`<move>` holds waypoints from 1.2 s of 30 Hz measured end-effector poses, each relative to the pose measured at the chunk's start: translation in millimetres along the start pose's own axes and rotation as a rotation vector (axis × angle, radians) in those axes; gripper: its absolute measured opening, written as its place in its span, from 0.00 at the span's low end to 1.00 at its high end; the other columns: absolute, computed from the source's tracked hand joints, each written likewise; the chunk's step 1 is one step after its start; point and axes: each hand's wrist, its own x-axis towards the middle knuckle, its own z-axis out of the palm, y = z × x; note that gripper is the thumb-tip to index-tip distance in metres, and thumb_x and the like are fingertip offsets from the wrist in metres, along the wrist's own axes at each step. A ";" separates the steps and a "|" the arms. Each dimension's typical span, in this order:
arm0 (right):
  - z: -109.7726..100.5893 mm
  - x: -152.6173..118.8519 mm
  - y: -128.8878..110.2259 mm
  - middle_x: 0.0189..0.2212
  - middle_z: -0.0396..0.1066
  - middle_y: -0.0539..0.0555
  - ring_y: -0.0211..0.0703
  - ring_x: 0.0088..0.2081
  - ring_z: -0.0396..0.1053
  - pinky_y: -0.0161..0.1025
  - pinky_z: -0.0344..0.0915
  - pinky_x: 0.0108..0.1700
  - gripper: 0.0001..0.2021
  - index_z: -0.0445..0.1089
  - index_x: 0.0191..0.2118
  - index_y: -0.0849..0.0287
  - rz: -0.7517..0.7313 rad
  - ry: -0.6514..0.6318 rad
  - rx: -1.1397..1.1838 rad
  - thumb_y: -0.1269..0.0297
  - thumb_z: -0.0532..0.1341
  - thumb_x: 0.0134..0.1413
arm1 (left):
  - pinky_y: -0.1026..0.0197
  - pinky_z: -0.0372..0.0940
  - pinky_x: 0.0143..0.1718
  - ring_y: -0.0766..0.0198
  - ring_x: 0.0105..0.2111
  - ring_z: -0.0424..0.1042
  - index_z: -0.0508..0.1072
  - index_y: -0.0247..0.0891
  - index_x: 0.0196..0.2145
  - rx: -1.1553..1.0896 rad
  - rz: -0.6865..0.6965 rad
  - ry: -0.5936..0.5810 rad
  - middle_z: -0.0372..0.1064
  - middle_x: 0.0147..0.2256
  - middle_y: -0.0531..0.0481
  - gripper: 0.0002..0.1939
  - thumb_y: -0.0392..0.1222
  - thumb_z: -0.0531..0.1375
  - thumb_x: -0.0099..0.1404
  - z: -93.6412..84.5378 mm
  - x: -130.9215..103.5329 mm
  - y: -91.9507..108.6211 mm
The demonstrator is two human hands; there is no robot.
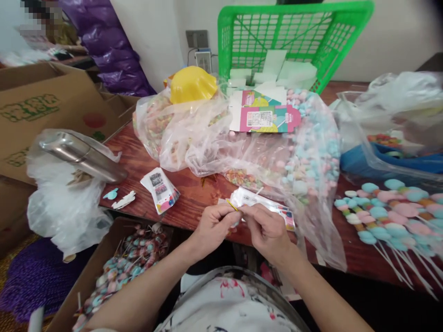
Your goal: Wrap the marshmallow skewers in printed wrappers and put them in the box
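A red-brown wooden desk (194, 203) crosses the middle of the frame, its grain glossy. At lower centre, the left hand (214, 228) and right hand (268, 226) pinch a small yellow strip (232, 205) between them, over the desk's near edge. Just behind them lies a fan of clear packets (256, 203); 1 stack of printed cards (159, 190) sits to the left. Plastic bags of candy (311, 147) fill the centre, with 1 green basket (294, 39) tilted against the pale wall (148, 27) at the top. Cardboard boxes (51, 110) stand at upper left, skewered candies (394, 210) at right.
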 end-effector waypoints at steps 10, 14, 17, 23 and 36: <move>-8.2 -15.4 -6.3 0.29 0.69 0.50 0.36 0.28 0.68 0.34 0.65 0.31 0.10 0.64 0.44 0.57 0.159 0.154 -0.002 0.73 0.57 0.56 | 0.69 0.53 0.20 0.73 0.20 0.58 0.76 0.33 0.24 -0.110 -0.135 0.063 0.63 0.21 0.53 0.14 0.48 0.66 0.55 13.3 6.3 1.8; -6.0 -23.0 -13.3 0.25 0.65 0.48 0.33 0.24 0.62 0.32 0.62 0.27 0.04 0.66 0.31 0.58 0.525 0.152 0.258 0.65 0.61 0.54 | 0.69 0.52 0.19 0.74 0.19 0.58 0.77 0.34 0.24 -0.100 -0.104 0.075 0.64 0.22 0.53 0.11 0.46 0.66 0.55 17.7 7.6 5.2; -7.6 -21.6 -14.7 0.25 0.68 0.49 0.35 0.25 0.64 0.33 0.63 0.28 0.07 0.69 0.31 0.60 0.711 0.152 0.496 0.61 0.61 0.53 | 0.68 0.55 0.21 0.72 0.21 0.59 0.77 0.35 0.24 -0.023 -0.050 0.039 0.64 0.22 0.52 0.11 0.45 0.65 0.56 21.6 7.3 5.5; -34.2 -13.1 -2.8 0.17 0.60 0.45 0.31 0.19 0.53 0.30 0.52 0.21 0.09 0.68 0.26 0.61 0.726 -0.166 0.640 0.60 0.62 0.49 | 0.65 0.61 0.30 0.68 0.25 0.63 0.78 0.35 0.25 0.112 0.094 -0.143 0.66 0.22 0.50 0.11 0.45 0.63 0.59 24.0 5.6 12.9; -85.4 -24.0 -32.8 0.26 0.67 0.56 0.43 0.29 0.63 0.43 0.60 0.30 0.11 0.69 0.41 0.64 -0.539 -0.316 -0.225 0.75 0.52 0.55 | 0.71 0.57 0.11 0.70 0.12 0.65 0.78 0.35 0.20 -0.115 -0.738 -0.774 0.70 0.17 0.51 0.08 0.40 0.71 0.43 22.6 17.5 32.8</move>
